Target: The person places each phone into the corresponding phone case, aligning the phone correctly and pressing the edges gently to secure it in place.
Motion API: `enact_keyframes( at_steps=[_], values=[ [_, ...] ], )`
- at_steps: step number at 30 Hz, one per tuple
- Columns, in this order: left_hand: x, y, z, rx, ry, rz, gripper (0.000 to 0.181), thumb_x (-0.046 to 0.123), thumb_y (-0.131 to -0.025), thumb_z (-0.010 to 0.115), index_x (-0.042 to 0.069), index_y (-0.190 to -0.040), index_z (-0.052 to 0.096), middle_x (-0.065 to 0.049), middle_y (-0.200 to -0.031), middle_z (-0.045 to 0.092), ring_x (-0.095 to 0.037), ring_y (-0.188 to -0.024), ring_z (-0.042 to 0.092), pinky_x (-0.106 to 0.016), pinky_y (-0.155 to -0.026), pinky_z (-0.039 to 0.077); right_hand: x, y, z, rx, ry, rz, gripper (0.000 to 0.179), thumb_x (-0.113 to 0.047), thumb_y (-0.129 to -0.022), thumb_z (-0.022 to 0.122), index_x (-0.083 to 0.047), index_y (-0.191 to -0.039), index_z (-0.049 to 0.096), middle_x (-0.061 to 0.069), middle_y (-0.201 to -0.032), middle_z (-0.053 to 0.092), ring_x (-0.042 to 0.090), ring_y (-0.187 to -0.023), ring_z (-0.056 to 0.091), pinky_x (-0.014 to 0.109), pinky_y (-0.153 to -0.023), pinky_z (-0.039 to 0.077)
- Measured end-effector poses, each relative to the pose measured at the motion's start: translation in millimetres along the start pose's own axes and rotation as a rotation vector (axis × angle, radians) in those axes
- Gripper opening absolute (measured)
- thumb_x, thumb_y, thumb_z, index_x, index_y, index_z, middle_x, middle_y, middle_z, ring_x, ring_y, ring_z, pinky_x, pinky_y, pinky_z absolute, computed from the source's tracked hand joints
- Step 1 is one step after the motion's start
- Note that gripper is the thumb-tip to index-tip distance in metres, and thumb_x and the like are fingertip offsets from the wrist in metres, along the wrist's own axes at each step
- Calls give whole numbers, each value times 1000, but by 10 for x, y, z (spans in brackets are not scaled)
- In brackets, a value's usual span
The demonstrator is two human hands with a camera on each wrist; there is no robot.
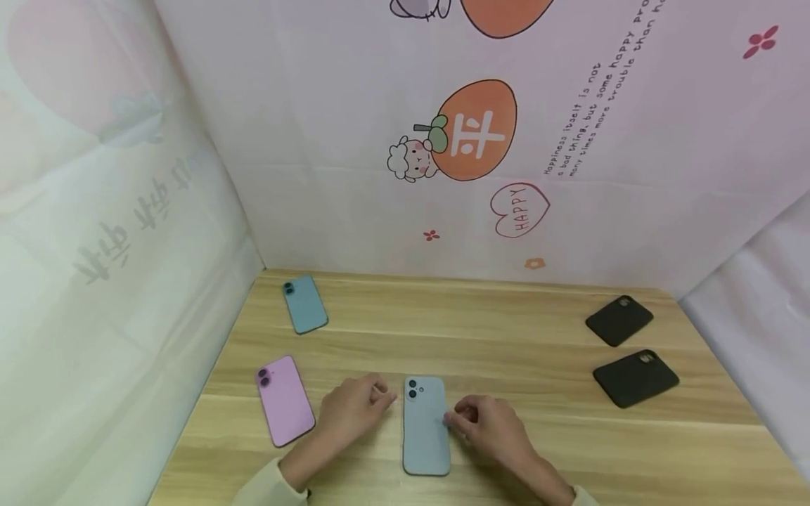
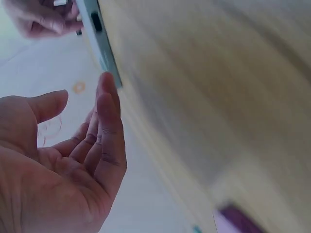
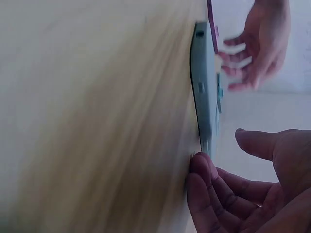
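Head view put the grey-blue phone flat on the near part of the wooden table, between the two hands, lenses facing up. The step in hand looked like handling this phone by its long sides, though whether setting it down or taking it up could not be told. Lifting would have called for fingertips to meet both edges evenly; releasing, for the right fingers to come clear. The right hand had bent fingers at the phone's right edge, perhaps touching it, and the right wrist view showed the thumb apart, nothing pinched. The left hand stood just beside the opposite edge, fingers loose, thumb spread from them, holding nothing. Both forearms slanted inward from the near side. Farther out, a purple phone lay left of the left hand, a blue phone beyond it, and two black phone-shaped pieces toward the far right.
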State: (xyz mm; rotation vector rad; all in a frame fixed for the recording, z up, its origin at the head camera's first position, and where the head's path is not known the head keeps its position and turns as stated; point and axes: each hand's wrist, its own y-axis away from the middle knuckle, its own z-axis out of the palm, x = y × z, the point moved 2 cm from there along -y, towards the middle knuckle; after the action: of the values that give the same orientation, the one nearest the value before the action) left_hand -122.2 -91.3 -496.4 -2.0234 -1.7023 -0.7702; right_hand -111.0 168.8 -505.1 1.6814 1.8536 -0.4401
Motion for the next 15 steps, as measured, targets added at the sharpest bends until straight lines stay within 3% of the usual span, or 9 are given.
enact_keyframes(
  at_steps=[7, 12, 15],
  values=[
    [-238, 155, -329, 88, -27, -102, 28, 41, -102, 70, 14, -109, 77, -3, -95, 81, -18, -77, 74, -34, -59, 57, 288, -49, -322, 60, 79, 66, 33, -43, -97, 77, -11, -107, 80, -4, -87, 75, 9, -74, 66, 30, -62, 54],
    [-453, 252, -656, 164, -64, -165, 28, 40, -101, 73, 12, -107, 77, -3, -93, 80, -18, -77, 74, -32, -55, 56, 618, -80, -665, 90, 132, 90, 62, -53, -100, 70, 4, -125, 72, 13, -102, 79, 23, -86, 75, 40, -69, 62],
    [-618, 317, -858, 177, -106, -211, 36, 44, -100, 72, 10, -109, 76, -4, -96, 80, -23, -82, 75, -35, -56, 56, 845, -89, -889, 92, 164, 116, 80, -59, -102, 64, 13, -136, 60, 24, -108, 77, 33, -91, 76, 48, -73, 63]
  ],
)
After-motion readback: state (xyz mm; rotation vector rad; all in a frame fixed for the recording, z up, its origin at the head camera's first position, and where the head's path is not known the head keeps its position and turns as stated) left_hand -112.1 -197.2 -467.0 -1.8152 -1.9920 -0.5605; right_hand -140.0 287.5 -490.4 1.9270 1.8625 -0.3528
